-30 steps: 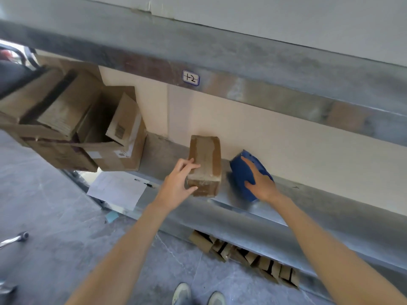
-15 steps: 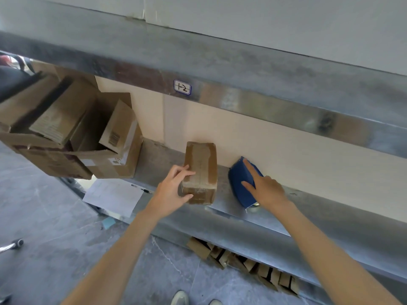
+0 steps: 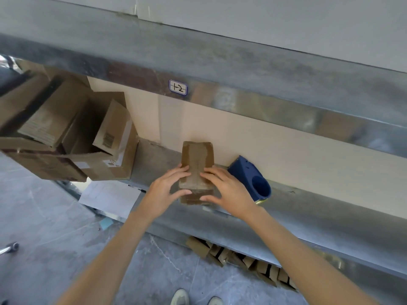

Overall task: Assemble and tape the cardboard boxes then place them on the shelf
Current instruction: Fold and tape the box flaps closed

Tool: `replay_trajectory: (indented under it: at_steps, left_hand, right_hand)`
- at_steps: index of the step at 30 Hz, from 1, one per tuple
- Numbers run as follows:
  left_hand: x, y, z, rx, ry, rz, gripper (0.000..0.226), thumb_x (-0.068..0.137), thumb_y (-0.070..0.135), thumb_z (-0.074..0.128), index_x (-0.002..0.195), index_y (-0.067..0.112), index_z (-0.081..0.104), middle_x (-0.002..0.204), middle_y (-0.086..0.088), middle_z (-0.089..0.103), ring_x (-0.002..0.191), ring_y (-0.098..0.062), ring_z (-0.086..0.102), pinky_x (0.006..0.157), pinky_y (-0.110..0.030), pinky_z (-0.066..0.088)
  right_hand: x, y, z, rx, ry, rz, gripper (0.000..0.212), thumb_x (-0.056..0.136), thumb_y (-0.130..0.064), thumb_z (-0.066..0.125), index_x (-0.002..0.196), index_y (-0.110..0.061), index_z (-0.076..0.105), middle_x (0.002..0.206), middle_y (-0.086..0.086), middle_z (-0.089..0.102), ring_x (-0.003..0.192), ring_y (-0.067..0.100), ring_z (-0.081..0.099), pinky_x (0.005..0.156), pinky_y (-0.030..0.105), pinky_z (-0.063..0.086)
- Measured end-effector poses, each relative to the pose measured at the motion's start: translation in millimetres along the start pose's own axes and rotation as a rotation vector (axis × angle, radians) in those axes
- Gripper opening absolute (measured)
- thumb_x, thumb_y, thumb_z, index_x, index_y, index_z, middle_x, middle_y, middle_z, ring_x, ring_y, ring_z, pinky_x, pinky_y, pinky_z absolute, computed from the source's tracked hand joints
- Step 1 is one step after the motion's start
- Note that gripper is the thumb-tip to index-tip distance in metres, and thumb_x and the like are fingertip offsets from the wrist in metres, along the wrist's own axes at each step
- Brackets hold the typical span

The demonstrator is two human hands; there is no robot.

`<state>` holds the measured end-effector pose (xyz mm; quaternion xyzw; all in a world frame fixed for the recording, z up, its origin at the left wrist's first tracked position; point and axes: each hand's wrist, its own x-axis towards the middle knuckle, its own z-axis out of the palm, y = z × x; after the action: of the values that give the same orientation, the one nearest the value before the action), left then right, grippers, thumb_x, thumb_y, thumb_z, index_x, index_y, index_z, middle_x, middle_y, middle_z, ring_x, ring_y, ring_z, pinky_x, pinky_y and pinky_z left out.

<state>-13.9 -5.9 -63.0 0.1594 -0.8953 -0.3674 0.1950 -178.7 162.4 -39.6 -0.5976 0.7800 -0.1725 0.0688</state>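
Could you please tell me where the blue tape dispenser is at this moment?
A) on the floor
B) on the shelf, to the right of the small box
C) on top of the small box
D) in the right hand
B: the tape dispenser lies on the shelf right of the small box, with the left hand and right hand both on the box.

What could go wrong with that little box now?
1. The small box sits right at the front edge of the metal shelf. With the left hand and right hand pressing on its near end, it might tip or slide off onto the floor.
2. The blue tape dispenser lies close beside the right hand, also near the edge. A bump from the wrist could knock it off, perhaps toward the shoes below.
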Motion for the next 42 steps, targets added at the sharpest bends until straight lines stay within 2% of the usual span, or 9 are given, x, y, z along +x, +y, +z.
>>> replay_trajectory:
  at_steps: [6, 10, 17, 21, 25, 29, 34, 37, 42]
  left_hand:
    - [-2, -4, 2, 0.063, 0.003, 0.078, 0.053, 0.084, 0.034, 0.072, 0.133, 0.018, 0.061, 0.148, 0.011, 0.049, 0.144, 0.000, 0.030, 0.092, -0.037, 0.057]
    - [-3, 2, 5, -0.015, 0.059, 0.044, 0.051, 0.083, 0.038, 0.077, 0.129, 0.020, 0.063, 0.142, 0.013, 0.053, 0.142, -0.001, 0.035, 0.108, -0.030, 0.044]
    - [-2, 14, 22, -0.025, 0.261, -0.045, 0.036, 0.079, 0.005, 0.069, 0.113, 0.018, 0.070, 0.125, 0.016, 0.062, 0.133, 0.002, 0.046, 0.102, -0.021, 0.045]
    - [2, 15, 22, -0.017, 0.301, -0.055, 0.035, 0.077, -0.004, 0.066, 0.105, 0.015, 0.073, 0.120, 0.014, 0.066, 0.128, 0.000, 0.052, 0.099, -0.011, 0.043]
    - [1, 10, 13, -0.071, 0.198, -0.068, 0.038, 0.084, -0.004, 0.061, 0.112, 0.018, 0.073, 0.127, 0.011, 0.064, 0.132, 0.003, 0.047, 0.106, -0.013, 0.038]
    - [1, 7, 9, -0.156, 0.120, -0.093, 0.040, 0.089, -0.005, 0.058, 0.118, 0.019, 0.071, 0.132, 0.011, 0.062, 0.136, 0.002, 0.042, 0.111, -0.018, 0.033]
    - [3, 7, 6, -0.179, 0.075, -0.134, 0.044, 0.089, -0.009, 0.053, 0.118, 0.020, 0.070, 0.134, 0.011, 0.060, 0.136, 0.006, 0.039, 0.111, -0.013, 0.028]
    - [3, 3, -1, -0.209, 0.002, -0.145, 0.048, 0.089, -0.009, 0.052, 0.121, 0.024, 0.068, 0.137, 0.015, 0.057, 0.137, 0.004, 0.039, 0.113, -0.019, 0.029]
    - [2, 4, -5, -0.130, -0.030, -0.128, 0.049, 0.087, -0.005, 0.056, 0.123, 0.027, 0.066, 0.134, 0.023, 0.055, 0.125, 0.014, 0.044, 0.105, -0.015, 0.034]
  right_hand:
    - [0, 2, 7, -0.043, 0.135, -0.011, 0.046, 0.091, -0.040, 0.065, 0.132, -0.019, 0.061, 0.138, -0.004, 0.057, 0.133, 0.017, 0.045, 0.089, 0.036, 0.055]
    - [1, -3, 8, -0.034, 0.147, 0.024, 0.052, 0.088, -0.053, 0.064, 0.129, -0.021, 0.063, 0.135, -0.006, 0.058, 0.130, 0.014, 0.046, 0.084, 0.031, 0.056]
    - [6, -20, 16, 0.062, 0.264, 0.171, 0.034, 0.085, -0.040, 0.064, 0.113, -0.020, 0.069, 0.118, -0.012, 0.063, 0.119, 0.009, 0.048, 0.068, 0.031, 0.056]
    - [10, -22, 19, 0.190, 0.306, 0.256, 0.023, 0.087, -0.020, 0.063, 0.108, -0.018, 0.072, 0.114, -0.011, 0.064, 0.116, 0.010, 0.049, 0.070, 0.037, 0.056]
    - [10, -11, 15, 0.237, 0.231, 0.212, 0.033, 0.090, -0.004, 0.056, 0.114, -0.022, 0.071, 0.118, -0.012, 0.063, 0.118, 0.009, 0.046, 0.080, 0.036, 0.054]
    - [5, -4, 12, 0.282, 0.187, 0.176, 0.034, 0.096, -0.008, 0.054, 0.122, -0.024, 0.068, 0.126, -0.013, 0.061, 0.125, 0.010, 0.043, 0.095, 0.033, 0.047]
    - [5, -1, 10, 0.255, 0.141, 0.155, 0.038, 0.096, -0.007, 0.051, 0.125, -0.025, 0.066, 0.129, -0.013, 0.059, 0.126, 0.011, 0.041, 0.096, 0.035, 0.046]
    - [7, 3, 4, 0.307, 0.077, 0.143, 0.039, 0.097, -0.006, 0.049, 0.128, -0.025, 0.064, 0.132, -0.011, 0.056, 0.128, 0.013, 0.039, 0.105, 0.035, 0.039]
    - [8, 11, -7, 0.304, -0.056, 0.137, 0.056, 0.087, 0.001, 0.050, 0.133, -0.029, 0.059, 0.140, -0.012, 0.050, 0.136, 0.009, 0.031, 0.108, 0.024, 0.025]
